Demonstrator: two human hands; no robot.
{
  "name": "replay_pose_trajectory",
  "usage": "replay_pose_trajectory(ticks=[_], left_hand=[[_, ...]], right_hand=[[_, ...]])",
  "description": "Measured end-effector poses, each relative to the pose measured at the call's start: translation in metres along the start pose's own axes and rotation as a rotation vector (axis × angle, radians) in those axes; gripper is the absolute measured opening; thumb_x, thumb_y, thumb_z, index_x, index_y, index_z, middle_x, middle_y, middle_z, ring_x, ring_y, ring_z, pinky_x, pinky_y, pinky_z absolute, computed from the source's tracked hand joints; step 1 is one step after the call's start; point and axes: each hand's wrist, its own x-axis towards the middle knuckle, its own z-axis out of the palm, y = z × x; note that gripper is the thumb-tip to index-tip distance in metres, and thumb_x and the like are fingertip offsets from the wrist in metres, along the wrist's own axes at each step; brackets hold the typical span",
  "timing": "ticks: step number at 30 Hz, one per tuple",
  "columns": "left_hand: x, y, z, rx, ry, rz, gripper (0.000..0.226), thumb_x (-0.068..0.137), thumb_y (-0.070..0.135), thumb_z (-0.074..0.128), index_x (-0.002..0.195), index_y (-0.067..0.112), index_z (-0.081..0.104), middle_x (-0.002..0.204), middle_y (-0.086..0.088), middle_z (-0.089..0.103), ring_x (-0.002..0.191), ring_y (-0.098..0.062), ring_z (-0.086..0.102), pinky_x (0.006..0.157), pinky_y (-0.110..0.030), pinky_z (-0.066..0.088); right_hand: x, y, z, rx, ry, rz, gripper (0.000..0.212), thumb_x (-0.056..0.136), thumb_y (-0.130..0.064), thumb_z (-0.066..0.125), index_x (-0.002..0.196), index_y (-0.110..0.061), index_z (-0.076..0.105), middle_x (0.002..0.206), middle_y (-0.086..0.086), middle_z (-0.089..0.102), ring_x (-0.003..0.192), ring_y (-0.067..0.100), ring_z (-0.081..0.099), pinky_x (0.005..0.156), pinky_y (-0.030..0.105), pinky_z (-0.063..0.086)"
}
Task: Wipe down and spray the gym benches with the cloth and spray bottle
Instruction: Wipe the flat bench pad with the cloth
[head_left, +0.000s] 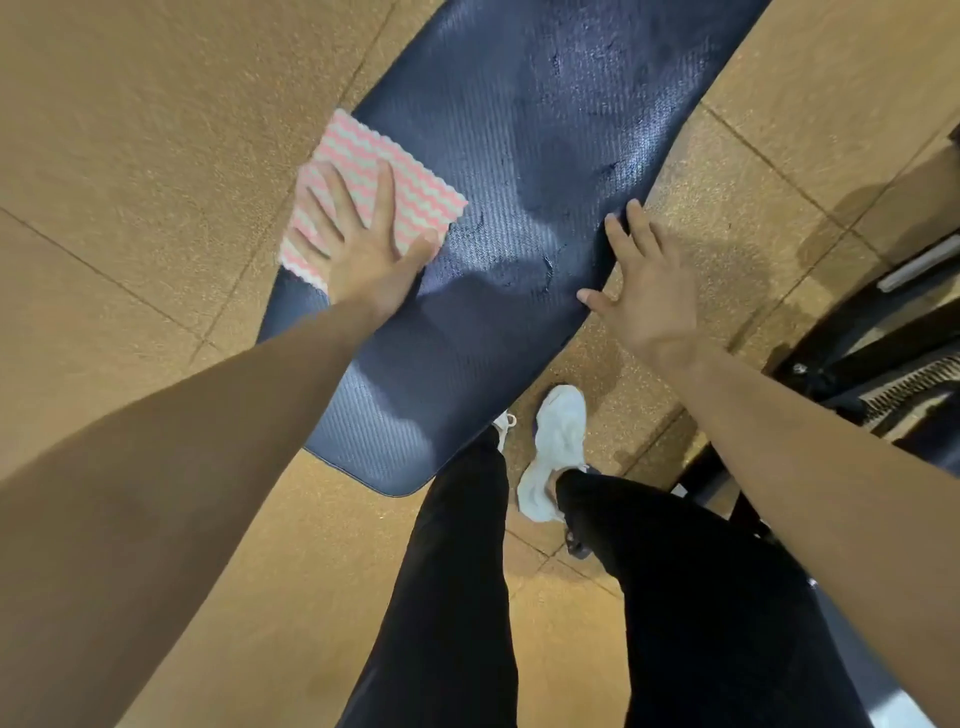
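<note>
Underneath, a speckled tan rubber-tile floor (130, 130) is seen filling most of the view, crossed by thin seams. A long dark blue padded desk with a ribbed vinyl surface (545, 130) is laid diagonally across it, from the lower middle to the top right; darker patches and glossy streaks are seen on its top. Black trousers (457, 597) are seen below the desk's near end, and a black metal machine frame (883, 374) is seen at the right edge. A pink-and-white wavy-striped cloth (421, 176) is spread flat on the desk, along its left edge. It is pressed down by the left hand (363, 254), whose fingers (385, 197) are held straight and spread, with nothing gripped. The right hand (649, 291) is laid on the desk's right edge, its fingers likewise straight and spread, with nothing held. A white trainer (556, 447) is planted on the floor just beside the desk's near end.
</note>
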Motion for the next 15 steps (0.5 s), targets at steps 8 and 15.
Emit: replay_pose_trajectory(ticks=[8, 15], left_hand=[[-0.08, 0.073, 0.061, 0.118, -0.15, 0.42, 0.091, 0.09, 0.072, 0.05, 0.161, 0.047, -0.001, 0.171, -0.015, -0.018, 0.152, -0.051, -0.021, 0.114, -0.07, -0.019], [-0.096, 0.084, 0.077, 0.131, -0.106, 0.453, 0.084, 0.094, 0.077, 0.039, 0.162, 0.047, -0.001, 0.173, -0.007, -0.014, 0.154, -0.046, -0.018, 0.118, -0.071, -0.01]], right_hand=[[0.008, 0.01, -0.005, -0.06, 0.027, -0.083, 0.083, 0.087, -0.052, 0.071, 0.155, -0.021, 0.037, 0.165, 0.006, 0.03, 0.148, 0.035, 0.029, 0.116, 0.056, 0.033], [0.025, 0.037, -0.025, -0.011, 0.082, -0.193, 0.062, 0.089, -0.036, 0.072, 0.145, -0.021, 0.051, 0.156, 0.007, 0.041, 0.141, 0.032, 0.036, 0.112, 0.053, 0.03]])
